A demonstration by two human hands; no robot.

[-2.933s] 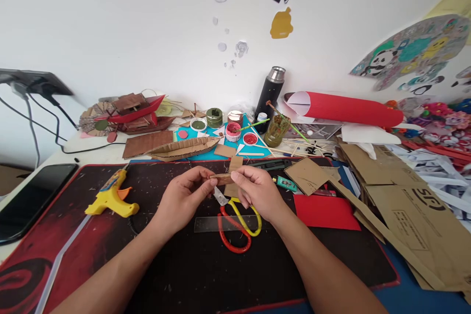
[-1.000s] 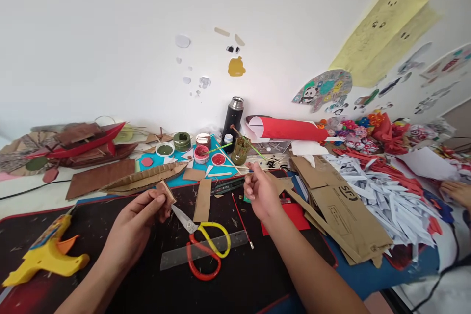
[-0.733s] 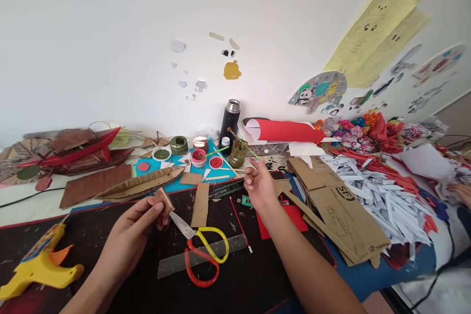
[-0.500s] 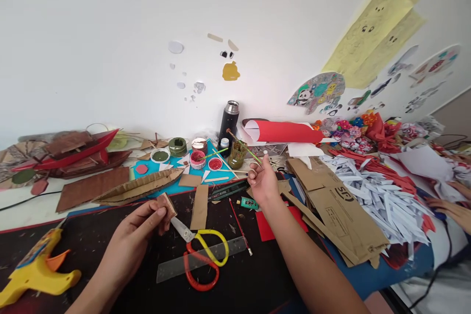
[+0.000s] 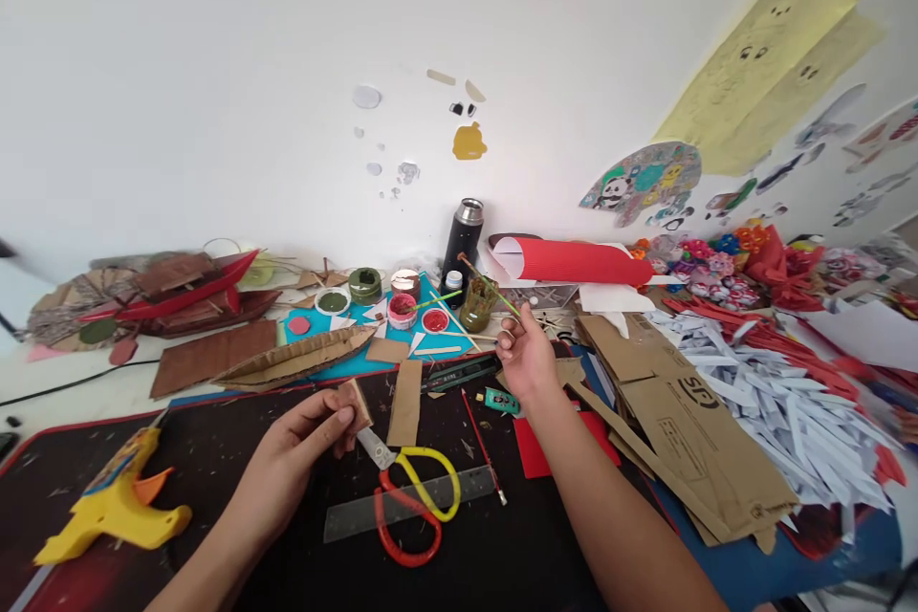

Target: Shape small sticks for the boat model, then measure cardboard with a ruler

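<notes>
Beside the scissors (image 5: 383, 457), our left hand (image 5: 287, 451) pinched a brown piece (image 5: 358, 404) by its edge, likely keeping its face free. Beyond them, our right hand (image 5: 532, 369) was at the paintbrush (image 5: 504, 301) (whether gripping, we couldn't tell). Left of them, dark mat (image 5: 215, 445) gave moving room before the glue gun (image 5: 119, 509).

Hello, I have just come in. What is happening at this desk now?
The left hand holds a small brown piece. The right hand is at the green end of a paintbrush by the murky jar; its grip is unclear. Scissors lie across a clear ruler.
</notes>
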